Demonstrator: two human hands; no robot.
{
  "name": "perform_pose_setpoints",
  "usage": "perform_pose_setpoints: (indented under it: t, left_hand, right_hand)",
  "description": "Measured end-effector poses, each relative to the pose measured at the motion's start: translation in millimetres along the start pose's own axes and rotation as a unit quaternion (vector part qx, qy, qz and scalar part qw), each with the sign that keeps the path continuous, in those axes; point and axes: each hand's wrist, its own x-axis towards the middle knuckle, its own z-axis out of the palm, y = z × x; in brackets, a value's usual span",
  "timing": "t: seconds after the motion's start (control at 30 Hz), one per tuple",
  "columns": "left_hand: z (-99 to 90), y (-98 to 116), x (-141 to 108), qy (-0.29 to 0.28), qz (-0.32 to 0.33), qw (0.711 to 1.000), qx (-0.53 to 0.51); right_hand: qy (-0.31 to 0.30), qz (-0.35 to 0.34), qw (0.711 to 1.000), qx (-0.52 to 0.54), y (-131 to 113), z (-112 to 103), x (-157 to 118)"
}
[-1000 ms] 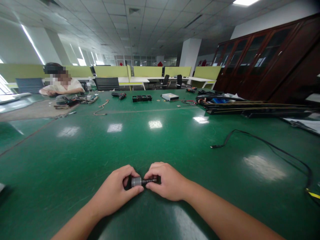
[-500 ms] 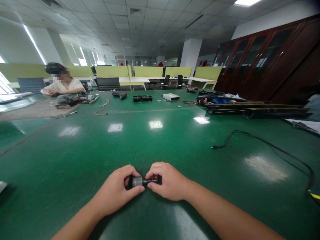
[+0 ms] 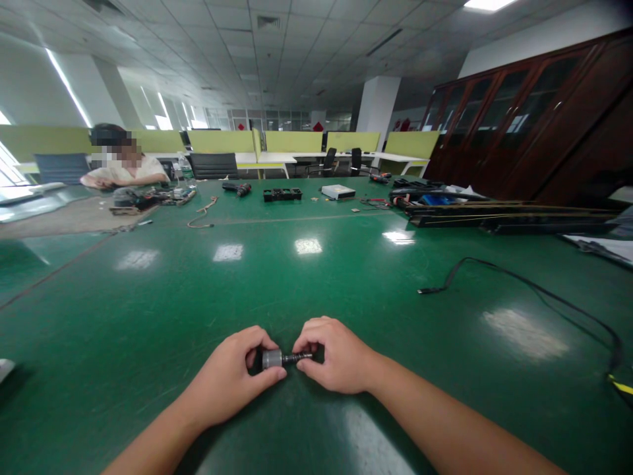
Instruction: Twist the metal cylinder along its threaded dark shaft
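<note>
Near the table's front edge, a small grey metal cylinder (image 3: 272, 359) lies on its side, its dark ribbed shaft (image 3: 291, 358) pointing right. I cannot make out its exact kind. My left hand (image 3: 237, 369) is closed round the cylinder, thumb in front and fingers behind. The cylinder's left end is partly hidden in the palm. At the shaft, my right hand (image 3: 333, 356) is curled with thumb and fingertips on either side of it, pinching it. The shaft's tip shows inside the curl of that hand.
Both hands work over a glossy green table (image 3: 316, 290). A black cable (image 3: 534, 284) curves along the right side. Farther back are a power drill (image 3: 237, 189), a black frame (image 3: 281, 194), a white box (image 3: 338, 192) and long black bars (image 3: 494, 216). A person (image 3: 123, 165) sits at the far left.
My right hand has shifted slightly right and up along the shaft, so a little more of the shaft shows. The left hand and the cylinder stay in place.
</note>
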Motion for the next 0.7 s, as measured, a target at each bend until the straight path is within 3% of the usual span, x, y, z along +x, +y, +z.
perform_pose_setpoints:
  t: [0.27,0.6,0.7]
  left_hand:
    - [-0.3,1,-1,0.003,-0.018,1.0,0.005]
    - [-0.3,2,0,0.019,-0.033,0.999,0.002]
    - [-0.9,2,0,0.018,-0.035,0.999,0.005]
  right_hand:
    - [0.004,0.023,0.999,-0.038,6,-8,-1]
    - [0.086,0.13,0.987,-0.047,20,-11,1]
    - [0.065,0.114,0.991,-0.027,20,-12,1]
